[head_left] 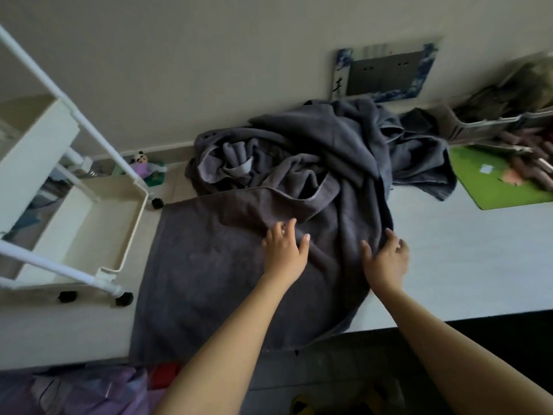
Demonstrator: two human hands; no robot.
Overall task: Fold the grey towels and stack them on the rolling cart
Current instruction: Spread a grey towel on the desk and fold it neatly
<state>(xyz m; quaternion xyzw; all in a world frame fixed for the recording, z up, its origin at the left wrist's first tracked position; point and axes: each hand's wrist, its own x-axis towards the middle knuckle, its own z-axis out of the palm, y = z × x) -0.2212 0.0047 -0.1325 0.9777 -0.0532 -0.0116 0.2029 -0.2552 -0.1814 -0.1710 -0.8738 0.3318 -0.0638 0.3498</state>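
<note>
One grey towel (215, 265) is lying partly spread on the white surface (466, 265), its flat part reaching the surface's left edge and hanging over the near edge. Its far and right portions are running up into a crumpled heap of grey towels (314, 151) bunched against the far edge by the wall.

The person's left hand (284, 247) is resting on the towel near the middle of the surface, fingers (281, 227) spread and pressing on a fold line where flat cloth meets heap. The right hand (387, 256) is sitting at the towel's right border, fingers curling over the bunched edge; whether it is truly gripping cloth cannot be told for sure.

Judged step: separating and flattening this one towel before the first fold. To do it well, the left palm should be anchoring the flat part while the right is drawing the tangled edge clear of the heap, toward the open right side of the surface. Corners need finding first; the near hem is dangling and could drag the towel off.

The rolling cart (89, 223) is standing just beside the surface's left edge, white trays showing no towels yet. A green mat (484, 181) is lying at the far right, a basket (493, 121) behind it.
</note>
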